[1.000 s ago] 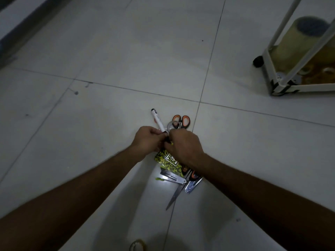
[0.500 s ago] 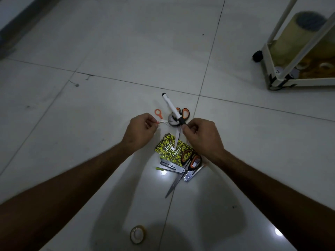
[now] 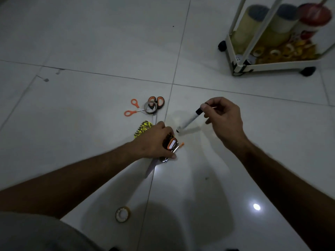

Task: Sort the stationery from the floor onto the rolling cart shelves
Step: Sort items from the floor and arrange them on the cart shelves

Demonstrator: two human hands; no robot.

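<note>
Frame centre: right hand (image 3: 223, 120) pinches marker (image 3: 190, 120); left hand (image 3: 154, 142) grips scissors (image 3: 171, 144). Upper right: cart (image 3: 272, 64) holds tapes; notebook (image 3: 143, 128), tape (image 3: 122, 214) unsorted.

Dim scene; glare spots seen on glossy floor (image 3: 256, 207); soft shadows cast below arms; edges bowed, slight blur

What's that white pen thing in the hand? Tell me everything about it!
It is a marker with a white, plastic-looking barrel, a black cap at its upper end and a small dark tip at its lower end. The right hand pinches it near the black cap. It hangs tilted, lower end pointing down-left toward the left hand, above the shiny floor tiles, which show its pale reflection. Nothing else touches it.
</note>
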